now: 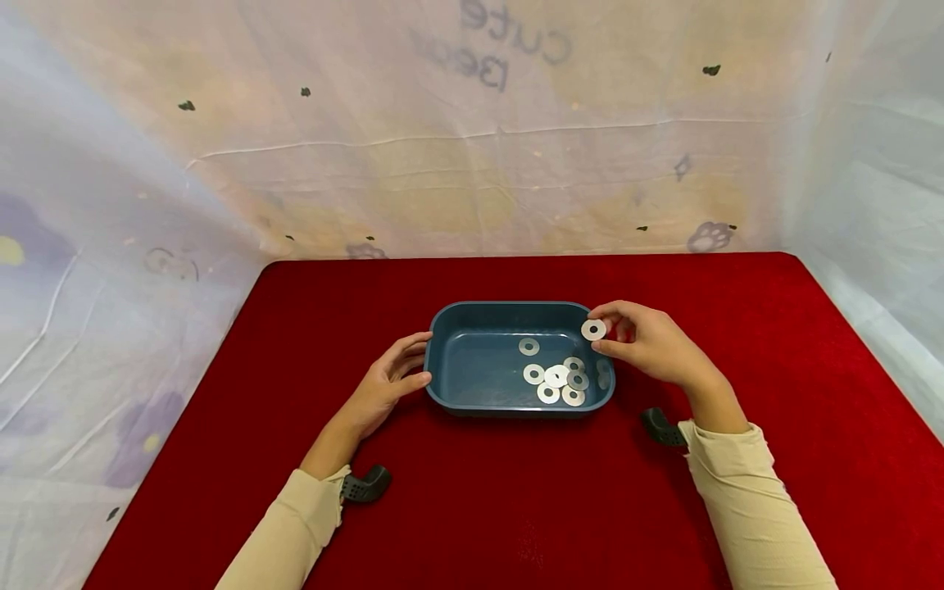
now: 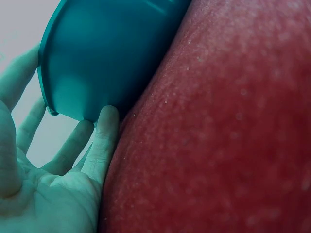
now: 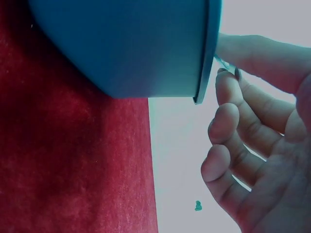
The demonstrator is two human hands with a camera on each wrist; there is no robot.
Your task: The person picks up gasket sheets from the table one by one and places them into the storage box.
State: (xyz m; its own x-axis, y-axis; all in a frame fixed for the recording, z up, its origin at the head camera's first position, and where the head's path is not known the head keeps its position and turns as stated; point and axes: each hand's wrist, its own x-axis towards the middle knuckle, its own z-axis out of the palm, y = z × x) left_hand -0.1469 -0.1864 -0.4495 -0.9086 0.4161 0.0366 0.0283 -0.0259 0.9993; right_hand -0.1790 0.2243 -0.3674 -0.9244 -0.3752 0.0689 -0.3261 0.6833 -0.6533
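Note:
A blue rectangular basin (image 1: 472,369) with rounded corners stands on the red cloth. Flat metal washers (image 1: 551,378) lie in its right half, several overlapping and one apart towards the back. My right hand (image 1: 652,344) pinches a single washer (image 1: 586,332) between thumb and fingertips, level with the rim at the basin's back right corner. In the right wrist view only a thin edge of that washer shows. My left hand (image 1: 379,385) touches the basin's left end with spread, slightly bent fingers; in the left wrist view the fingertips (image 2: 108,116) lie against its outer wall.
Red cloth (image 1: 354,319) covers the table around the basin. Pale printed sheets (image 1: 457,188) hang behind the table and on both sides. A dark curved piece (image 1: 366,485) sticks out at the left cuff, and a similar one (image 1: 661,428) at the right cuff.

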